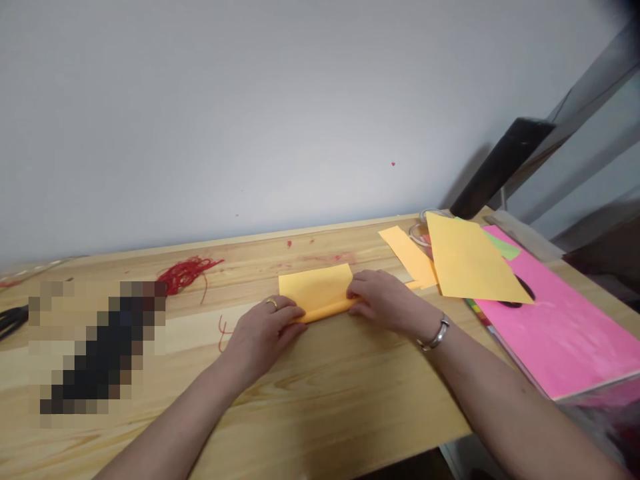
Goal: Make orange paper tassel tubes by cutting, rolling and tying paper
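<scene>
A sheet of yellow-orange paper lies on the wooden table in front of me, its near edge folded or rolled over. My left hand, with a ring on one finger, pinches the left end of that near edge. At the right end, my right hand grips the same paper between thumb and fingers; a silver bracelet circles the wrist. Both hands rest low, close to the tabletop. Fingertips partly hide the folded edge.
Red string lies bunched to the left, beside a pixelated dark object. On the right are yellow paper strips, a larger yellow sheet over something black, and pink paper. A black post leans near the wall.
</scene>
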Demonstrator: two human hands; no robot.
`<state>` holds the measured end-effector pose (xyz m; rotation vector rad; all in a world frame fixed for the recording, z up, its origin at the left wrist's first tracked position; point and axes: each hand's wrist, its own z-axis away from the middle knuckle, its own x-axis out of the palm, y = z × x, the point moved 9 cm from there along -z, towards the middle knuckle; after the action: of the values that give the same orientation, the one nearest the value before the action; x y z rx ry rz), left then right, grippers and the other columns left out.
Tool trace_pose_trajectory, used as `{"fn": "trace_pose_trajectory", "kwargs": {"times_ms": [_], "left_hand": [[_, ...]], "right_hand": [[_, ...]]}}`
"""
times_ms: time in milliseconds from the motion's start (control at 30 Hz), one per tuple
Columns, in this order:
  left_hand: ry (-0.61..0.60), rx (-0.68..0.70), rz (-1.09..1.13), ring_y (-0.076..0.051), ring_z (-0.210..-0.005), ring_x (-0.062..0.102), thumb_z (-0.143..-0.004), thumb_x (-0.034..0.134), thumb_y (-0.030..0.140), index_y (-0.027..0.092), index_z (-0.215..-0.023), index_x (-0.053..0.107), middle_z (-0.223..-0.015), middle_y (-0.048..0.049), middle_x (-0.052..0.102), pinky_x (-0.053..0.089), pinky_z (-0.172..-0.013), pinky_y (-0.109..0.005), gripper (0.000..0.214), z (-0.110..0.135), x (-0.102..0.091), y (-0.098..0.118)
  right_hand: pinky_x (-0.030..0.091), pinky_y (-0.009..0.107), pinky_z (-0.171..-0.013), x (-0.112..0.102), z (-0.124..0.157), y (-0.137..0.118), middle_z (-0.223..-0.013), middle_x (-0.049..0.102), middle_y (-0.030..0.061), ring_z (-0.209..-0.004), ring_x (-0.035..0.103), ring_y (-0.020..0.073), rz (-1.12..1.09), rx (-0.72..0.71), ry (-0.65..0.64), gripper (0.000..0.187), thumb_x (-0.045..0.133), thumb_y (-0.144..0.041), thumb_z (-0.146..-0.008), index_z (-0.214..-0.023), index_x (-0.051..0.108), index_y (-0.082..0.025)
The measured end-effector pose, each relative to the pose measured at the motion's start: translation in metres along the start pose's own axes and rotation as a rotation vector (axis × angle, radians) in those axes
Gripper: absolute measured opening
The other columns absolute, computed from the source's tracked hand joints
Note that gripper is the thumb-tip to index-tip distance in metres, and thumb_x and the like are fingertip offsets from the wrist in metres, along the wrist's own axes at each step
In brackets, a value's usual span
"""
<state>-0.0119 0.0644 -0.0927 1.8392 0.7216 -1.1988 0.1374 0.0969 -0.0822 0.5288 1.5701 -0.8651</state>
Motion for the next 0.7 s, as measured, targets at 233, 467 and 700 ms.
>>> {"fn": "trace_pose_trajectory", "kwargs": {"times_ms": [233,467,700], "left_hand": [[0.003,0.016,0.007,-0.017,-0.084,0.061,-0.086,0.049,0.03,0.023,-0.094,0.064,-0.096,-0.0042,0.066,0.049,-0.071,-0.03,0.018,0.0,-0.002,0.001],[0.015,0.025,0.009,-0.016,-0.082,0.061,-0.086,0.05,0.03,0.022,-0.092,0.064,-0.095,-0.004,0.066,0.048,-0.068,-0.028,0.018,-0.001,-0.001,0.001],[-0.005,0.006,0.02,-0.016,-0.084,0.06,-0.085,0.051,0.031,0.022,-0.093,0.064,-0.097,-0.0035,0.065,0.047,-0.07,-0.028,0.017,0.0,0.001,-0.002]], "right_hand": [[0.036,0.025,-0.067,-0.004,0.001,0.005,-0.083,0.061,0.0022,-0.077,0.053,0.0144,-0.046,0.041,-0.001,0.008,0.063,-0.023,-0.076,-0.081,0.06,-0.017],[0.034,0.023,-0.062,-0.001,0.003,0.012,-0.08,0.061,0.0006,-0.074,0.052,0.0127,-0.137,0.056,-0.017,0.005,0.061,-0.023,-0.078,-0.077,0.06,-0.018],[0.035,0.024,-0.063,-0.001,0.001,0.011,-0.08,0.062,0.0026,-0.075,0.053,0.0141,-0.205,0.081,-0.034,0.019,0.056,-0.035,-0.082,-0.079,0.061,-0.017]]}}
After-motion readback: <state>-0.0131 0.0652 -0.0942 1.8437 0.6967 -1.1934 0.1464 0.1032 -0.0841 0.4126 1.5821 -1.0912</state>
